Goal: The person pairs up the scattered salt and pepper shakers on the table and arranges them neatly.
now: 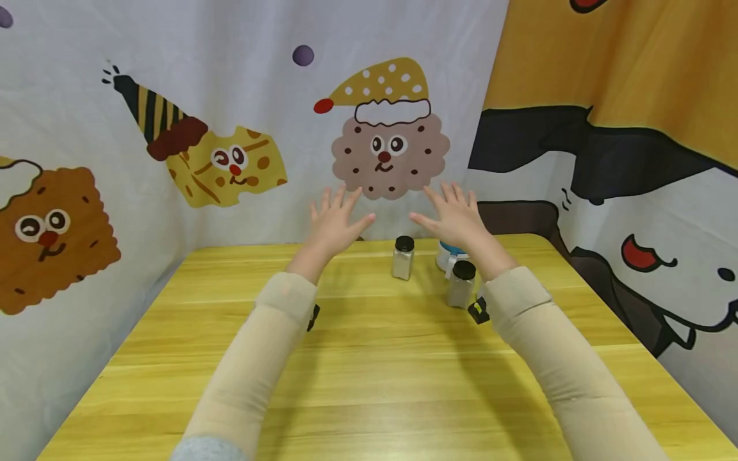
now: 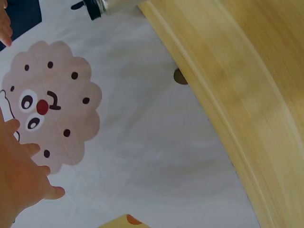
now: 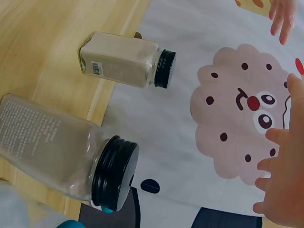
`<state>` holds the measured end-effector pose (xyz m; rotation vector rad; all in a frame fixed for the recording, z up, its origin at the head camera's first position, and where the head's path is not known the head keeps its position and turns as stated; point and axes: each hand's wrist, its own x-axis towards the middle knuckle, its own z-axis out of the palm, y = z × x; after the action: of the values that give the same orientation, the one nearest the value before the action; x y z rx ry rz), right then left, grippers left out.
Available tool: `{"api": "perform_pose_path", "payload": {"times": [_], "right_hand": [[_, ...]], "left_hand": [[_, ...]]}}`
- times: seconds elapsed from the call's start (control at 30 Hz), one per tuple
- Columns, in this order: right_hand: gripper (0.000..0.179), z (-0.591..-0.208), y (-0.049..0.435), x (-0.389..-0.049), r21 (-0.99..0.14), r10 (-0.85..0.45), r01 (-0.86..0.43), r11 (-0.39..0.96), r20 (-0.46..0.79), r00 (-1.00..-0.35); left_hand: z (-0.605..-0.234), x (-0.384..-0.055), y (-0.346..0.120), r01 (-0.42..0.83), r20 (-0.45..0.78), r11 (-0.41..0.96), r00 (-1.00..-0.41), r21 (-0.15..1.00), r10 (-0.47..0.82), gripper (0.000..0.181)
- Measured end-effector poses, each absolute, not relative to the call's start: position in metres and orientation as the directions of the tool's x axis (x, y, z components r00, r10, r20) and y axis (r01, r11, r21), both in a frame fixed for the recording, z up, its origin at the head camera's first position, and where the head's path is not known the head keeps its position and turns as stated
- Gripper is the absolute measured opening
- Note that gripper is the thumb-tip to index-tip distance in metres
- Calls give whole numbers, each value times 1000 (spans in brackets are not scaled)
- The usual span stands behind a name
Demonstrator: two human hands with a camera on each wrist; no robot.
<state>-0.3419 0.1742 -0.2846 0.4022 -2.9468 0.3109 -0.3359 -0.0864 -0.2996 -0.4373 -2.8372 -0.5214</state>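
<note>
Both hands are raised above the far part of the table, fingers spread and holding nothing. My left hand is to the left of a square clear jar with a black lid and pale contents. My right hand is above and behind a second such jar, apart from it. Behind that jar stands a white container with a blue top, partly hidden by the jar and right forearm. In the right wrist view, the far jar shows a barcode, and the nearer jar shows printed text.
The wooden table reaches back to a white curtain printed with cartoon figures. At the right hangs another printed curtain section. Small black pieces show beside the sleeves.
</note>
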Motion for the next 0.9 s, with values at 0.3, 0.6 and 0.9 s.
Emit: {"api": "perform_pose_path", "payload": {"times": [0.3, 0.6, 0.9], "right_hand": [[88, -288, 186, -334, -191, -245, -286, 939, 210, -946], [86, -290, 193, -323, -217, -255, -313, 925, 259, -932], [83, -294, 200, -309, -240, -278, -356, 903, 305, -911]], "left_hand": [[-305, -330, -78, 383, 322, 856, -906, 347, 275, 77], [-310, -324, -75, 417, 355, 813, -892, 405, 280, 74], [-317, -319, -70, 441, 384, 783, -880, 439, 280, 73]]}}
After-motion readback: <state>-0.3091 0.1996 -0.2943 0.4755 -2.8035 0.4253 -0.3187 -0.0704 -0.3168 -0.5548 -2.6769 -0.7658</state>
